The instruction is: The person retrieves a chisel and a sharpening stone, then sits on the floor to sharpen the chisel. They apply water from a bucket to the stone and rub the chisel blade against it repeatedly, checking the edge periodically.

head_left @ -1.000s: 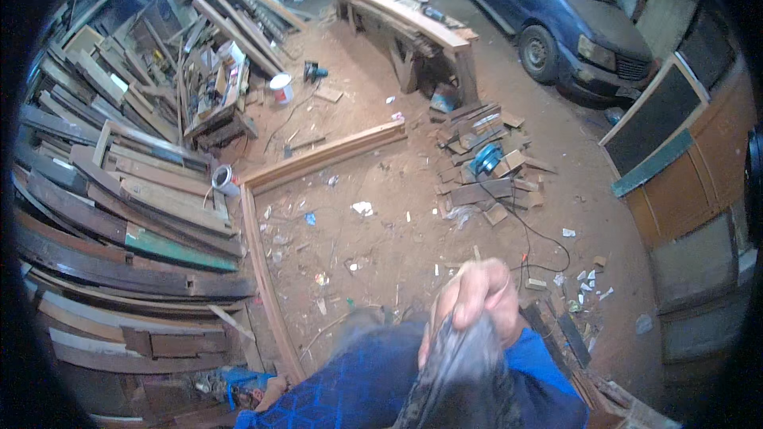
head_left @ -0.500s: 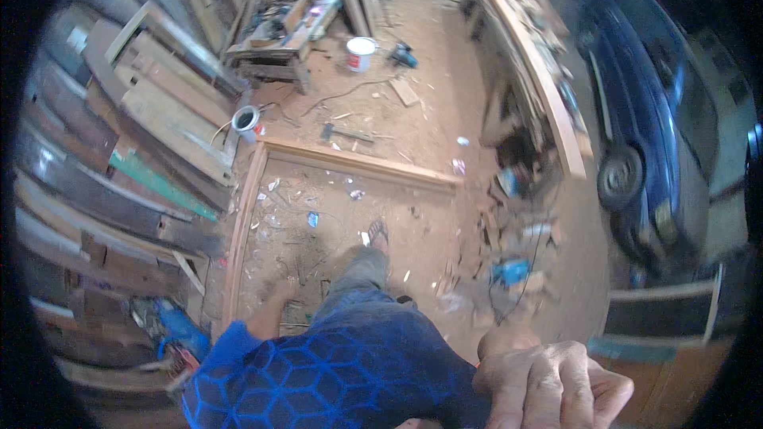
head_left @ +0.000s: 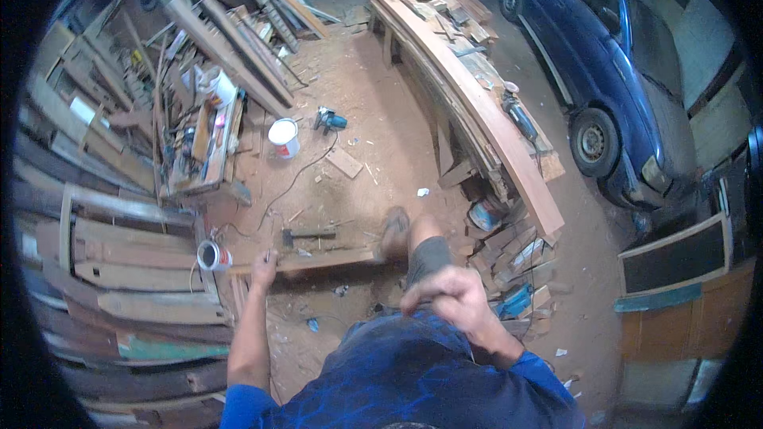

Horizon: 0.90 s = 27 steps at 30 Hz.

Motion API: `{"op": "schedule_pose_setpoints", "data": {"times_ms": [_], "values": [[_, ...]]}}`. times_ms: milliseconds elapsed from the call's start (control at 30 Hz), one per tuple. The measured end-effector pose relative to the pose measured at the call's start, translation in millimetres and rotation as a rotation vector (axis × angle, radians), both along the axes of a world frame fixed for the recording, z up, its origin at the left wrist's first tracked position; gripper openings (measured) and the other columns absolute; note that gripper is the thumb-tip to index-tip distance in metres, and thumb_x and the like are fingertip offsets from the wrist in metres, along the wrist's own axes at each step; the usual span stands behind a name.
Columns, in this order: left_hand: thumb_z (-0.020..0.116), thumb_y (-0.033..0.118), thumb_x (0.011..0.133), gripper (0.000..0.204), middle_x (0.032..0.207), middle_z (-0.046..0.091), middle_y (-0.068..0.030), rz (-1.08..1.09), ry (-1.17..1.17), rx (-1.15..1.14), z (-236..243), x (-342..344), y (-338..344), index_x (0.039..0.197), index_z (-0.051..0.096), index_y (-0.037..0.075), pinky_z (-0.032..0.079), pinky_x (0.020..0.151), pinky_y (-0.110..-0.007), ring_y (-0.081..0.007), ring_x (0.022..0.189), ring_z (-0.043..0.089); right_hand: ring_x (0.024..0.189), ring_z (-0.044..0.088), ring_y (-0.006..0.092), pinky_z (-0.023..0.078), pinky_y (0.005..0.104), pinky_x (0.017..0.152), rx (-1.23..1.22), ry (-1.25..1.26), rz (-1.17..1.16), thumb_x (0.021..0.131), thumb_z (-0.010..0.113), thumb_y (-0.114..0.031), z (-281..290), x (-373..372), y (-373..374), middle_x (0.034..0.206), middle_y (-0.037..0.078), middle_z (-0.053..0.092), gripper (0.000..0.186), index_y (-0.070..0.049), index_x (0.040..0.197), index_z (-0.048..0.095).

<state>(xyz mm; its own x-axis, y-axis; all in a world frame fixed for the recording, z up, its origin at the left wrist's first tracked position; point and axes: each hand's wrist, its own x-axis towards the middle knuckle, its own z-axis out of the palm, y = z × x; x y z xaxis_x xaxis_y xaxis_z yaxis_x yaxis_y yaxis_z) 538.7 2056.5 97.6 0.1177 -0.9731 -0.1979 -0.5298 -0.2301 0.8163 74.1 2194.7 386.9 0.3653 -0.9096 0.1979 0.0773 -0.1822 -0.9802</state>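
Observation:
My left hand (head_left: 264, 268) is in front of me at the left, above the corner of a wooden frame (head_left: 326, 259) on the ground. Its fingers are closed, and what they hold, if anything, does not show. My right hand (head_left: 455, 298) hangs before my body, somewhat blurred, with fingers loosely curled and nothing visible in them. Beyond the frame's far rail lies a hammer (head_left: 311, 233). A white bucket with a dark inside (head_left: 213, 255) stands next to my left hand. My foot (head_left: 393, 234) is by the rail's right end.
A long bench (head_left: 485, 123) stacked with planks stands at the right, bearing a grinder (head_left: 520, 117). Behind it is a blue car (head_left: 588, 40). A white bucket (head_left: 284, 137) and a corded power tool (head_left: 330, 121) sit on the dusty ground. Boards (head_left: 143, 278) fill the left.
My view has moved forward and swung, so the frame's far rail is nearer. My left arm has come up into clear view. My right hand has moved inward and away from my body.

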Motion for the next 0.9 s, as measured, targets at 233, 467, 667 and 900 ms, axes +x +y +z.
{"op": "schedule_pose_setpoints", "data": {"times_ms": [233, 467, 667, 900], "values": [[0.058, 0.043, 0.098, 0.041, 0.066, 0.055, -0.0002, 0.097, -0.162, 0.354, -35.7, -32.2, -105.3, 0.093, 0.068, 0.003, 0.042, 0.056, -0.031, -0.0132, 0.061, 0.052, 0.088, 0.071, 0.0198, 0.057, 0.0331, 0.081, 0.389, -0.411, -0.391, 0.099, 0.065, -0.013, -147.8, -83.0, -245.7, 0.096, 0.012, 0.073, 0.021, 0.003, 0.111, 0.061], [0.055, 0.037, 0.096, 0.038, 0.075, 0.067, -0.0086, -0.073, -0.673, 0.546, -27.0, -36.3, -199.0, 0.101, 0.07, 0.003, 0.048, 0.066, -0.041, -0.0229, 0.07, 0.063, 0.087, 0.072, 0.0212, 0.06, 0.0338, 0.079, 0.41, -0.329, -0.627, 0.1, 0.061, -0.011, -226.1, -203.8, -523.3, 0.096, 0.015, 0.072, 0.018, 0.003, 0.112, 0.061], [0.055, 0.039, 0.096, 0.038, 0.072, 0.066, -0.0095, 0.132, -0.43, 0.645, -1.5, -76.2, -365.8, 0.095, 0.069, 0.004, 0.046, 0.059, -0.042, -0.0249, 0.063, 0.062, 0.079, 0.07, 0.0162, 0.059, 0.0312, 0.074, 0.45, -0.25, -0.709, 0.1, 0.062, -0.016, -190.6, -300.0, -652.2, 0.09, 0.012, 0.073, 0.02, 0.002, 0.107, 0.06], [0.053, 0.048, 0.098, 0.044, 0.06, 0.053, -0.0038, 0.266, -0.172, 0.73, 54.6, -217.4, -571.8, 0.084, 0.064, 0.008, 0.038, 0.045, -0.035, -0.0177, 0.05, 0.052, 0.074, 0.067, 0.011, 0.053, 0.0274, 0.072, 0.455, -0.042, -0.666, 0.102, 0.06, -0.026, -163.9, -331.9, -775.3, 0.081, 0.008, 0.073, 0.027, 0.0, 0.106, 0.061]]}}
